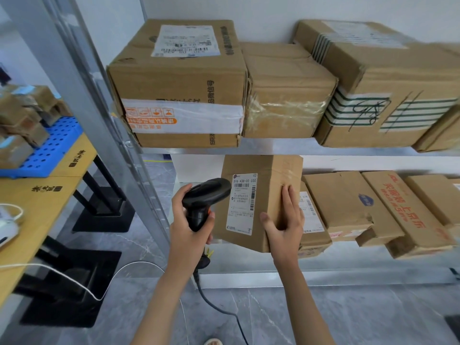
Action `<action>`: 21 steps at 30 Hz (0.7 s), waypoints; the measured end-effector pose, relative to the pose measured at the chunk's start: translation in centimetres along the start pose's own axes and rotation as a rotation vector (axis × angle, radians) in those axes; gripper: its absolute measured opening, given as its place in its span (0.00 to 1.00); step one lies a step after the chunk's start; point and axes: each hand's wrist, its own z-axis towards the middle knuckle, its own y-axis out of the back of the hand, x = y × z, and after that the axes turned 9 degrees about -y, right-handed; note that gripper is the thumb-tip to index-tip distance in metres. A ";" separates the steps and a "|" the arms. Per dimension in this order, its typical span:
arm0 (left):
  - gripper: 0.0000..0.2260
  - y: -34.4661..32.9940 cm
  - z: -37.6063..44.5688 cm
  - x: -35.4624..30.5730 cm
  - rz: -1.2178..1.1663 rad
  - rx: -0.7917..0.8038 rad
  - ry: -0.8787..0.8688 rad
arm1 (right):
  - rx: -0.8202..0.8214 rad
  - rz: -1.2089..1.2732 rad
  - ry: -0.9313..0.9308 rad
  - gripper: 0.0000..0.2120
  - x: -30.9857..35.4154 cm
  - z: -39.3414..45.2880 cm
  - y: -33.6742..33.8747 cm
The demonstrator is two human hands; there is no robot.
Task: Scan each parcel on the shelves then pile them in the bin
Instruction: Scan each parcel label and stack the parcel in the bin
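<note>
While the left hand [189, 227] wraps its fingers round the handle of a black scanner [205, 200], the scanner's head points at the white label [242, 202] on a brown parcel [258, 202]. Right hand [283, 222] grips that parcel at its lower right corner, thumb on the label face, fingers pressed together along the side face. Parcel is held upright and slightly tilted, in front of the lower shelf [323, 265]. Scanner cable [219, 307] trails down over grey floor. Beyond, more cardboard boxes lie on the lower shelf, including one with red print [405, 210]. Upper shelf [286, 149] carries larger boxes; the leftmost bears orange handling marks [184, 80]. Far left, a wooden table [37, 197] holds a blue tray [49, 150] stacked with small boxes.
</note>
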 end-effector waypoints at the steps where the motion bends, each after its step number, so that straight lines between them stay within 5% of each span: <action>1: 0.34 0.0 0.0 0.0 -0.005 -0.001 0.007 | -0.002 -0.005 0.006 0.38 0.0 0.0 0.0; 21: 0.35 -0.3 -0.1 0.4 0.007 0.043 0.057 | -0.001 -0.046 0.042 0.40 0.0 0.8 0.3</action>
